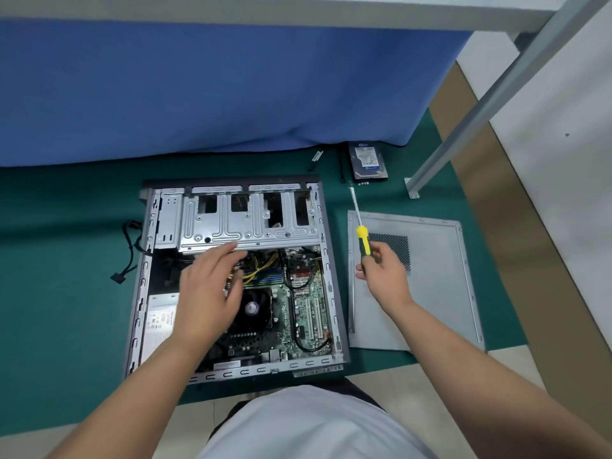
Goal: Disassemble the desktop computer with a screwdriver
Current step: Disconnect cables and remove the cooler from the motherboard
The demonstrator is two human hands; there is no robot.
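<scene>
An open desktop computer case (326,260) lies flat on a green mat, its motherboard (308,299), CPU fan (253,308) and metal drive cage (245,223) exposed. My left hand (207,293) reaches inside over the board, fingers extended toward the yellow cables (261,266) just below the drive cage. To the right of the case, my right hand (385,276) grips the yellow and green handle of a screwdriver (362,240), shaft pointing up and away over the mat.
The removed grey side panel (437,293) lies right of the case. A hard drive (367,160) and a few small screws (363,183) sit behind it. Black cables (127,256) trail left of the case. A metal table leg (463,127) stands at right, blue cloth (198,87) behind.
</scene>
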